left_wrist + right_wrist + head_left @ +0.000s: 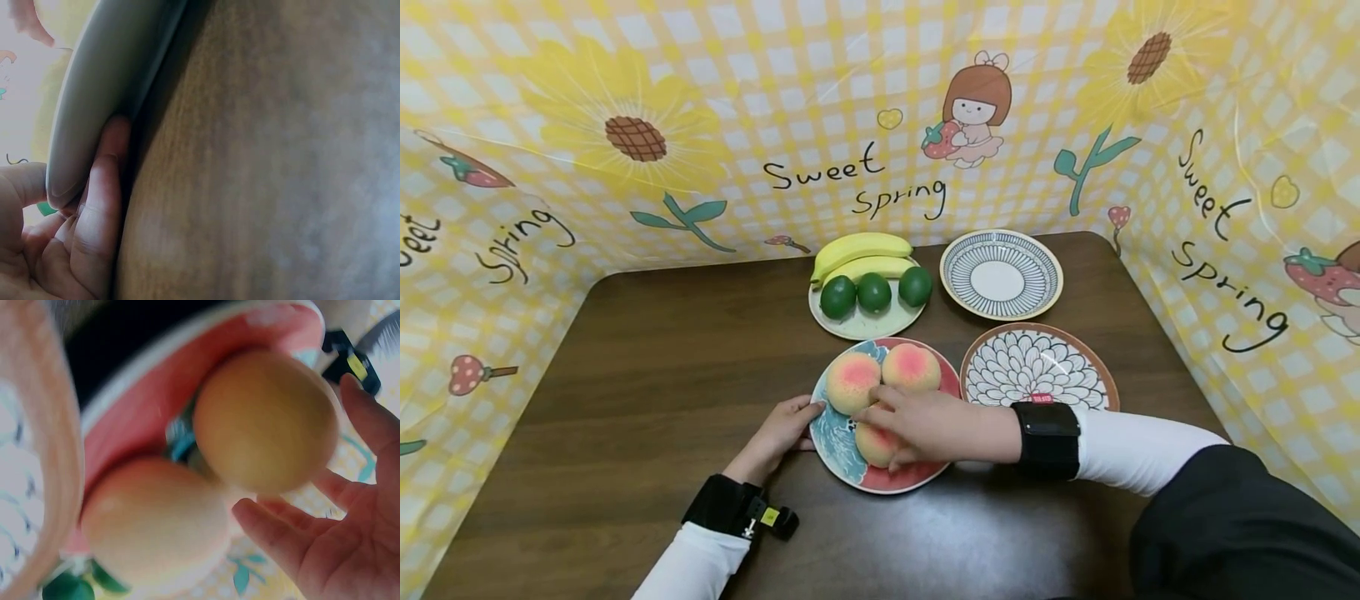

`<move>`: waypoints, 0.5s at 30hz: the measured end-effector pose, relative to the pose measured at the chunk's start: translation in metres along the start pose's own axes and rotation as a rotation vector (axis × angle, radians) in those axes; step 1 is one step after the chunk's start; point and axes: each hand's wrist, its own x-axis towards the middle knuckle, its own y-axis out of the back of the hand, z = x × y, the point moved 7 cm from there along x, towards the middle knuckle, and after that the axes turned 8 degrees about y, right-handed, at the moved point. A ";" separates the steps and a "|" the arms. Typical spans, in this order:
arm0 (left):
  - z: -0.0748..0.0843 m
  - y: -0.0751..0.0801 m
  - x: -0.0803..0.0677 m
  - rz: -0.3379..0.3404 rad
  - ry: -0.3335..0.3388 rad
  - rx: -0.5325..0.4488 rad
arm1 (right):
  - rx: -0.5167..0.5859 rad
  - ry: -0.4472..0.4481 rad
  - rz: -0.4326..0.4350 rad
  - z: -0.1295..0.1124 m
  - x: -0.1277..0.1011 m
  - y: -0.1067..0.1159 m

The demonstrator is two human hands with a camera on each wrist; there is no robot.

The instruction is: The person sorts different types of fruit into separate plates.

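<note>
My left hand (pixel 786 427) holds the left rim of a blue and red plate (pixel 837 446), thumb on the rim and fingers underneath. In the left wrist view the plate's pale underside (pixel 119 75) shows above those fingers, close to the tabletop. Three peaches lie on this plate: one at back left (pixel 853 379), one at back right (pixel 913 365), one in front (pixel 874 443). Over the front peach reaches my right hand (pixel 921 422). The right wrist view shows its fingers spread loosely beside a peach (pixel 265 422); whether they touch it I cannot tell.
Behind, a small pale plate (pixel 880 325) bears bananas (pixel 861 250) and several green round fruits (pixel 874 292). To the right stand a blue-striped plate (pixel 997 282) and a brown-rimmed petal-patterned plate (pixel 1037 362), partly under the right wrist. Patterned yellow cloth (pixel 737 100) walls the brown table (pixel 647 375).
</note>
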 end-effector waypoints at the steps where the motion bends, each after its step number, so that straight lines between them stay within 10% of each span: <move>1: 0.000 0.000 0.000 -0.003 0.001 0.002 | 0.030 -0.012 0.004 0.002 -0.004 0.006; 8: 0.002 -0.001 0.000 -0.017 0.000 0.019 | 0.220 -0.102 0.133 0.037 -0.050 0.047; 15: 0.001 -0.001 0.000 -0.015 0.003 0.028 | 0.348 -0.441 0.189 0.095 -0.131 0.057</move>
